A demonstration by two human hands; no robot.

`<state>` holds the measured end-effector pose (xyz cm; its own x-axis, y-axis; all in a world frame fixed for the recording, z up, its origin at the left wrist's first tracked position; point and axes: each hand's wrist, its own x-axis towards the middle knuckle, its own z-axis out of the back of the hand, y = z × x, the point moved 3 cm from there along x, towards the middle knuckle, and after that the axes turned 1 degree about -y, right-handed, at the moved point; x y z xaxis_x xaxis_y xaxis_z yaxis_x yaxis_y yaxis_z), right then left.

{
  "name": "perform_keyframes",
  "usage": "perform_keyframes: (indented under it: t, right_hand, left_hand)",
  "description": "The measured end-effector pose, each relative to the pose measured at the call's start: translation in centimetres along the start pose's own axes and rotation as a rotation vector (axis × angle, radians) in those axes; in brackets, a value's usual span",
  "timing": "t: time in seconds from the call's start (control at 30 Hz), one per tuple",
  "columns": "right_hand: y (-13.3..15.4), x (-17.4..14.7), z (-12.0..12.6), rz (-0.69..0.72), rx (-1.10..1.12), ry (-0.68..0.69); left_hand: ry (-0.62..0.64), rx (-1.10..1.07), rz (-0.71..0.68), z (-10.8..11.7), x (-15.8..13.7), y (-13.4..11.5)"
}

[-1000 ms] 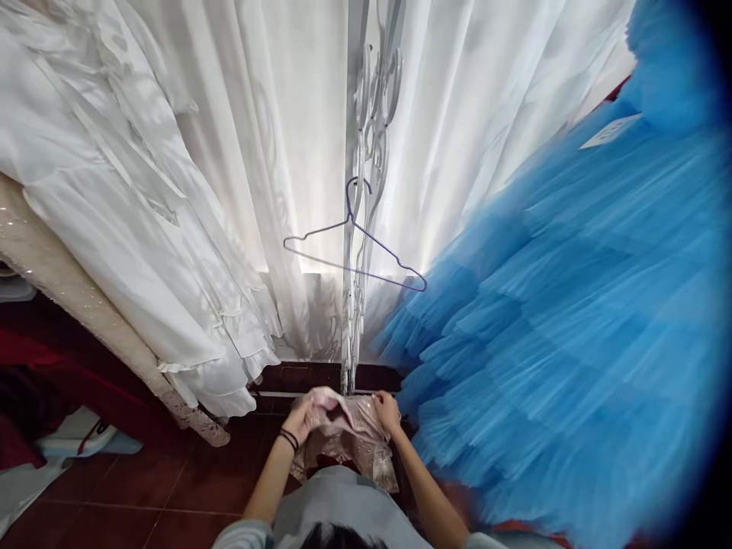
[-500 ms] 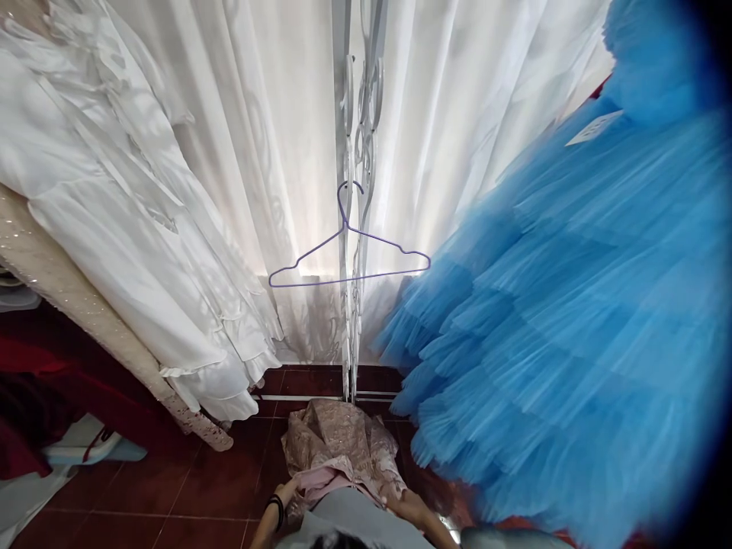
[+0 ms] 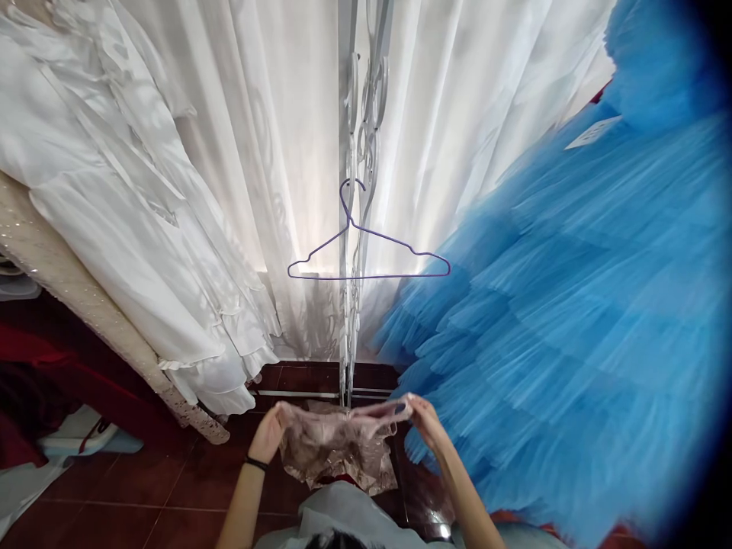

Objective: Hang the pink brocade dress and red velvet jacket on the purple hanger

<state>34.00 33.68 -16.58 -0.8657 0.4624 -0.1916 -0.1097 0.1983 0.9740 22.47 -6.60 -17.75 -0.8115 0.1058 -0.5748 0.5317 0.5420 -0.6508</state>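
Observation:
A pinkish, sparkly dress is stretched between my two hands, its upper edge held up and the rest hanging below. My left hand, a dark band on its wrist, is closed on the left end of that edge. At the right end, my right hand pinches the fabric, which makes a loop beside the fingers. Above and beyond the dress, a thin purple clothes hanger hangs from an ornate white metal stand, with nothing on it.
White dresses and a beige sequined garment hang on the left. A layered blue tulle dress fills the right side. White curtains cover the back, above dark red floor tiles. A pale blue object sits low left.
Both hands have risen and spread apart, lifting the dress's upper edge away from my body. The hanger has swung slightly to the right.

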Motion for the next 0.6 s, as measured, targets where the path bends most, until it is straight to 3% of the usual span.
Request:
perform_keyframes:
  t: [0.1,0.13,0.23,0.3,0.4,0.5,0.6]
  right_hand:
    - [6.9,3.5,-1.4,0.075,0.437,-0.074]
    - [8.6,4.3,-2.2,0.096,0.523,-0.069]
    - [10.8,5.8,-5.4,0.017,0.547,0.045]
    - [10.5,6.1,-7.4,-0.054,0.513,0.088]
    - [10.9,6.8,-8.4,-0.069,0.514,0.085]
    - [14.5,8.1,-7.3,0.057,0.475,0.064]
    - [19.9,9.6,-5.8,0.271,0.322,0.024]
  left_hand:
    - [0.235,0.013,-0.211,-6.2,0.8,-6.7]
    - [0.32,0.065,-0.216,-8.1,0.9,-8.0]
    - [0.463,0.269,-0.097,-12.4,1.2,-8.7]
    - [0.483,0.325,-0.082,-13.5,1.5,-7.9]
    - [0.412,0.257,-0.233,-13.7,1.8,-8.5]
    - [0.342,0.167,-0.487,-14.6,1.6,-12.9]
    - [0.418,0.252,-0.729,-17.9,0.5,-18.2]
